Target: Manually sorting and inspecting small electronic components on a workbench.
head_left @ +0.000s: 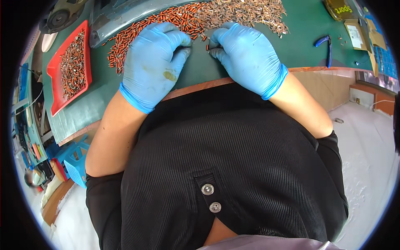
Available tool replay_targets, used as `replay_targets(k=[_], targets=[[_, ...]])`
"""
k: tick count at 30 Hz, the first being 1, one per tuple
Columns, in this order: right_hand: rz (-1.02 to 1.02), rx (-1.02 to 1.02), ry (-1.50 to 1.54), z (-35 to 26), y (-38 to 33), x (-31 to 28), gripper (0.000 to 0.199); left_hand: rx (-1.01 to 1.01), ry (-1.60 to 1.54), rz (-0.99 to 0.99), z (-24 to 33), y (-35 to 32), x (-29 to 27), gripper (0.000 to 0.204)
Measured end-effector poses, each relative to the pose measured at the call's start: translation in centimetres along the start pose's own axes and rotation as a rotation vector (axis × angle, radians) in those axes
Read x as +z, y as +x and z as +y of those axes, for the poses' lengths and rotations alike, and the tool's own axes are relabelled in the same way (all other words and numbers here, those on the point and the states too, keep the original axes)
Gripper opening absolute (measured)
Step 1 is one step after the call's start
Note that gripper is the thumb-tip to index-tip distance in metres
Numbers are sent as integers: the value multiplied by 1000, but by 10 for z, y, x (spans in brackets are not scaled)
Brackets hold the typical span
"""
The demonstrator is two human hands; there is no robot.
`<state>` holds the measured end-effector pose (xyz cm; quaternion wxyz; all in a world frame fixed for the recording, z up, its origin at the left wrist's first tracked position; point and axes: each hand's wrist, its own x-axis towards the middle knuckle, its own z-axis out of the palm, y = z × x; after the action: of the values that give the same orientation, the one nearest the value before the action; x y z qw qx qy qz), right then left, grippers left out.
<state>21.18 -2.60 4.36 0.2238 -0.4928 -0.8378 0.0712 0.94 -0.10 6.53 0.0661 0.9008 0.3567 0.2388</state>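
Both my hands wear blue gloves, and the fingertips are darkened. My left hand [153,62] is closed, thumb and index finger pressed together at the edge of a pile of small orange-red cylindrical parts [129,39]; anything inside the pinch is hidden. My right hand [248,58] pinches a small orange-red cylindrical part [207,48], which peeks out at the fingertips. A short gap separates the two hands over the green work mat [204,64]. Behind my right hand spreads a heap of paler, copper-brown small parts [250,14].
A red scoop-shaped tray [88,68] with many small parts stands at the left. Behind the piles lies a grey plastic bag-like sheet [121,16]. Blue-handled pliers [329,52] and an opened cardboard box [356,37] are at the right. A blue plastic stool [75,164] stands below left.
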Motion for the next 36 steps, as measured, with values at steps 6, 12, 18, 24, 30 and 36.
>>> replay_targets(k=[6, 12, 18, 24, 30, 36], targets=[[93, -46, 120, 2, 3, -2, 9, -118, -253, 58, 6, -5, 3, 17], [39, 0, 188, -6, 2, -1, 9, -118, -131, 90, 0, -9, 0, 14], [15, -28, 57, -10, 3, 5, 8, -145, -261, 79, 3, -11, 4, 19], [98, -53, 206, -11, 11, 4, 10, -159, -182, 70, -3, -18, 2, 19], [3, -44, 266, -22, 13, 8, 13, -88, -81, -1, -1, -15, -4, 15], [17, -111, 73, -30, 12, 19, 13, -182, -144, 40, 0, -21, -8, 14]])
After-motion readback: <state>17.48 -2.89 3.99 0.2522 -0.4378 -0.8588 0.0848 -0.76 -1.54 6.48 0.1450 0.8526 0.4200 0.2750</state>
